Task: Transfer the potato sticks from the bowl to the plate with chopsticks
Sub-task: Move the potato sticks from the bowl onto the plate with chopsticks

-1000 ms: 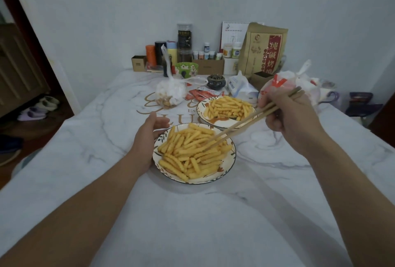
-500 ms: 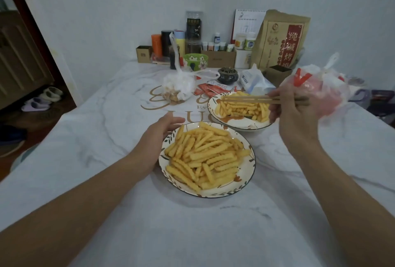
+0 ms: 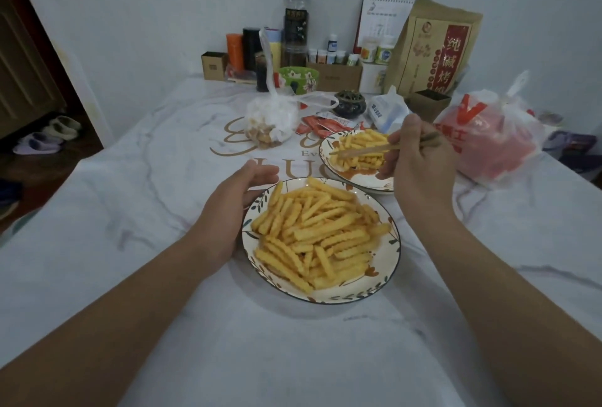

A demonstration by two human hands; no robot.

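A patterned bowl (image 3: 248,222) heaped with crinkle-cut potato sticks (image 3: 319,234) stands on the white marble table in front of me. My left hand (image 3: 228,211) holds its left rim, thumb at the far edge. Behind it to the right is a plate (image 3: 358,180) with a smaller pile of potato sticks (image 3: 358,142). My right hand (image 3: 420,168) grips wooden chopsticks (image 3: 365,150) over the plate. Their tips point left and rest among the sticks there. Whether a stick is between the tips is unclear.
A knotted clear bag of snacks (image 3: 270,120), red sauce packets (image 3: 325,123) and a dark little pot (image 3: 350,103) lie behind the plate. A red-and-white plastic bag (image 3: 488,146) sits right of my right hand. Boxes, bottles and a brown paper bag (image 3: 436,48) line the wall. Slippers (image 3: 42,142) lie on the floor at left.
My right hand lifted the chopsticks out of the bowl, swung them back over the plate, and has now lowered their tips onto the sticks there. My left hand stayed on the bowl.
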